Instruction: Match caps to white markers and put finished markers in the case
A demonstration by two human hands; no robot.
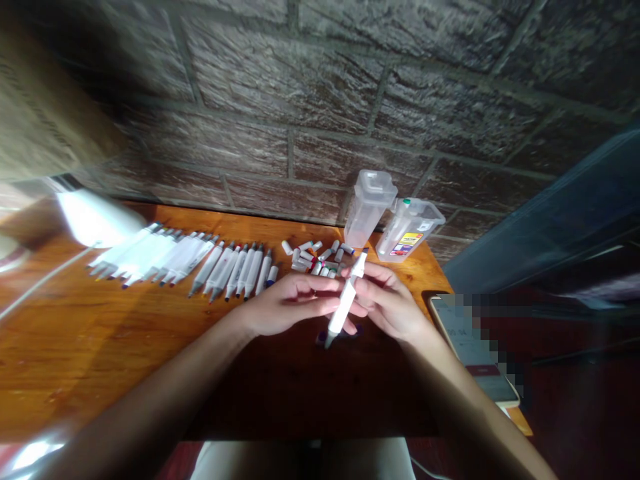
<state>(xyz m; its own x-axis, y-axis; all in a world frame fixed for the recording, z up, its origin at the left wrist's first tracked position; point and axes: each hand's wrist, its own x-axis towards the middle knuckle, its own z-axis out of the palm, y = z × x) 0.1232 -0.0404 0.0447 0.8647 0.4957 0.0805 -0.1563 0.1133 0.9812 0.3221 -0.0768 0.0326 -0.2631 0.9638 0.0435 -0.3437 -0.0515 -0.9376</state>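
A white marker [343,305] is held tilted above the table, its grey end low and its other end up and to the right. My right hand [393,301] is closed around its upper part, fingers near a cap with a dark tip. My left hand [295,303] meets the marker from the left, its fingers pinched against the barrel. Just beyond my hands lies a pile of loose marker caps [320,257]. To the left, several white markers [233,270] lie side by side in a long row.
Behind the caps stand a clear plastic case [367,207] and a second, labelled clear case [407,230] with a green-ended marker inside. A phone [470,347] lies at the table's right edge. A lamp [93,210] with a cable stands at the left. A brick wall [250,147] bounds the back.
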